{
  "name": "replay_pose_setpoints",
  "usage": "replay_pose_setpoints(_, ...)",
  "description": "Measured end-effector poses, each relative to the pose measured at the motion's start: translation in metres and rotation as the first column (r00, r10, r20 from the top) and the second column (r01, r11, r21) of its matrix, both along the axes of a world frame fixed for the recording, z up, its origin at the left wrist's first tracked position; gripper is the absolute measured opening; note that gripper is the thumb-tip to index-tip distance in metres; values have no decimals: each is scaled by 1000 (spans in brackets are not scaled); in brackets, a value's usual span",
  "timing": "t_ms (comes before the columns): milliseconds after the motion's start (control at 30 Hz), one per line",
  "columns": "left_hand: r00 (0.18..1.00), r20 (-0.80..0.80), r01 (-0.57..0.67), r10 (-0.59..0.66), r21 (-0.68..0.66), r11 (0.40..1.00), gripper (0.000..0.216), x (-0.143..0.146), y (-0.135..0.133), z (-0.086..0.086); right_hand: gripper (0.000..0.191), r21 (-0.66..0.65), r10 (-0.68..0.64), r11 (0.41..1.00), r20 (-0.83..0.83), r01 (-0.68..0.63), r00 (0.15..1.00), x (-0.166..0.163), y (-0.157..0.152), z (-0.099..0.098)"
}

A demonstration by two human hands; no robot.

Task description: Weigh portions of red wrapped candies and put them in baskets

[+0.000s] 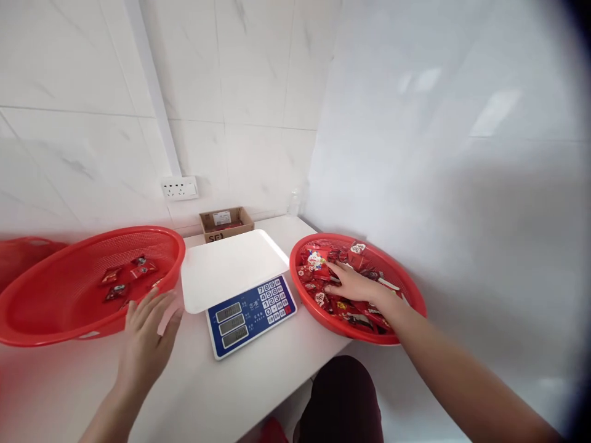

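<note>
My right hand (353, 283) reaches into the right red basket (415, 294), which is full of small red snack packets (318, 259). Its fingers are spread over the packets, touching or just above them, with none clearly gripped. Near the front rim of the left red basket (46, 304), my left hand (148, 335) hovers with its fingers apart and nothing in it. Several red packets (138, 269) lie on that basket's floor. Between the two baskets stands a digital scale (252, 314) with a blue keypad panel and a bare white weighing pan (235, 264).
A small cardboard box (226, 223) with red contents sits behind the scale. A clear bottle-like object (294, 202) stands in the table's back corner. Tiled walls close off the back and right; a power socket (180, 188) is mounted above the white table (194, 381).
</note>
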State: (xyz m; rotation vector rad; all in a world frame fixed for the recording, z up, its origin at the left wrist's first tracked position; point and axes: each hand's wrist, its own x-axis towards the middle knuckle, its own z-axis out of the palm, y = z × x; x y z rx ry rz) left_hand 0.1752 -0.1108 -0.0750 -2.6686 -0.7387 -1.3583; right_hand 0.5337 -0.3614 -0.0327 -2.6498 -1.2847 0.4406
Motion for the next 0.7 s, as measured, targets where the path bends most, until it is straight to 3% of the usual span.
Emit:
replay_pose_setpoints(100, 987, 125, 110, -106, -29, 993, 23, 9, -20, -7, 93, -50, -27, 998, 21, 28, 999, 15, 3, -13)
replay_pose_setpoints(200, 980, 156, 132, -123, -49, 990, 19, 10, -29, -16, 72, 2, -73, 997, 105, 74, 992, 19, 4, -20)
replay_pose_setpoints(367, 983, 185, 25, 6, -164, 986, 22, 1, -25, -22, 34, 30, -106, 994, 150, 103, 983, 36, 0, -10)
replay_pose_setpoints(467, 984, 165, -22, 67, -262, 965, 26, -2, -23, -22, 32, 27, -116, 993, 160, 113, 980, 45, -2, 2)
replay_pose_setpoints(533, 987, 148, -13, 63, -317, 948, 27, -3, -23, -22, 40, -22, -74, 997, 124, 77, 990, 44, -1, 6)
replay_pose_setpoints(633, 991, 132, 29, 21, -363, 931, 27, -2, -26, -23, 89, -128, -41, 991, 65, 49, 997, 32, 7, -2)
replay_pose_setpoints(700, 991, 131, 49, 2, -383, 923, 28, -1, -28, -24, 109, -172, -85, 980, 87, 99, 993, 22, 15, -15)
